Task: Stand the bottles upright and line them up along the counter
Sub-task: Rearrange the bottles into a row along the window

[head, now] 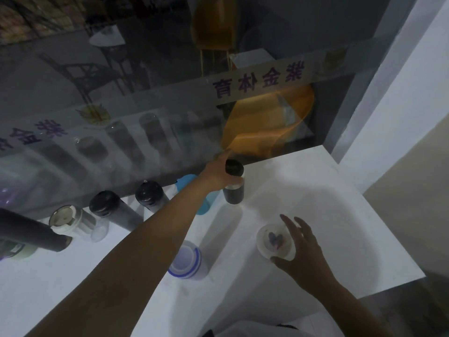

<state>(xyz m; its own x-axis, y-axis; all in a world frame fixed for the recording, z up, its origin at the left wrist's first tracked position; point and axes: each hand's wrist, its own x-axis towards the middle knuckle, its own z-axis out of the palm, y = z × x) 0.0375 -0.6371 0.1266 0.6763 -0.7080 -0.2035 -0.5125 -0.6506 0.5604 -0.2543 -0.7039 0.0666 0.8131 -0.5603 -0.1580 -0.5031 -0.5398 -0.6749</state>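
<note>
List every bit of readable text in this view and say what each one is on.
"紫金体育", purple, seen mirrored: on the frosted band of the glass partition.
Partial purple characters at the left edge, on the lower frosted band: cut off, not readable.
Bottles along the counter: no legible labels.

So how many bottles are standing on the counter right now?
8 that I can see. Six stand along the glass: dark, green, cream-lidded, two black-capped, blue. The left hand holds a black one; the blue-ringed one stands nearer. More may be hidden left.
</note>
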